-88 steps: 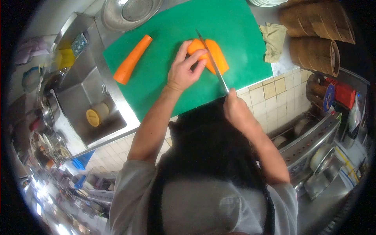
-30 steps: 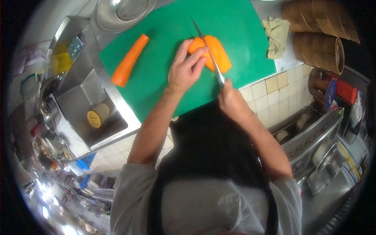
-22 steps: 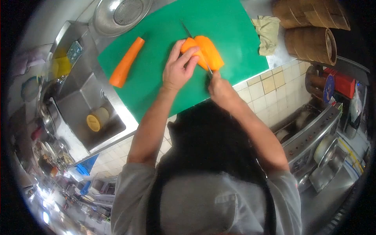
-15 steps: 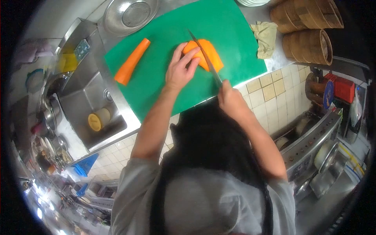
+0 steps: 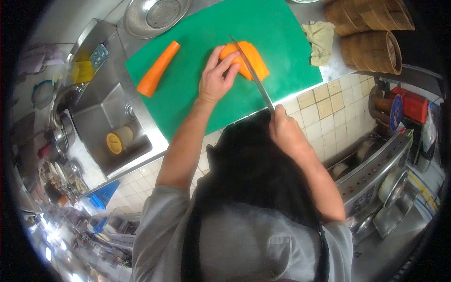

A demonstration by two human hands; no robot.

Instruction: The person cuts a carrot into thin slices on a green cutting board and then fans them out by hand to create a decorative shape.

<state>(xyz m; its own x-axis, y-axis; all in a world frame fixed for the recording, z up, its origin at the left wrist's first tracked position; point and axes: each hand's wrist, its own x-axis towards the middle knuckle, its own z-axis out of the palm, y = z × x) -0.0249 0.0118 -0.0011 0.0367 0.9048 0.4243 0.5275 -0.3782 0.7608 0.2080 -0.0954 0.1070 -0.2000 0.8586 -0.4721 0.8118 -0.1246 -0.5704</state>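
On a green cutting board (image 5: pixel 188 94) lies a cut carrot (image 5: pixel 254 60), with orange slices fanned to the right of the blade. My left hand (image 5: pixel 218 77) grips the uncut left end of this carrot, fingertips close to the blade. A long knife (image 5: pixel 260 84) is in my right hand (image 5: pixel 285 128), which is closed around its handle near the board's front edge. The blade lies slanted across the carrot, its tip past the far side. Apart from both hands, another peeled carrot piece (image 5: pixel 159 69) rests on the board's left.
Beyond the board's far left stands a metal strainer bowl (image 5: pixel 157 16). A sink (image 5: pixel 101 115) at the left holds a yellow-lidded container (image 5: pixel 118 140). To the right are a crumpled cloth (image 5: pixel 319 43) and wooden buckets (image 5: pixel 369 51). A steel stove (image 5: pixel 371 167) stands lower right.
My right hand has pulled the knife back toward my body and slightly right. The left hand still holds the carrot in nearly the same place.
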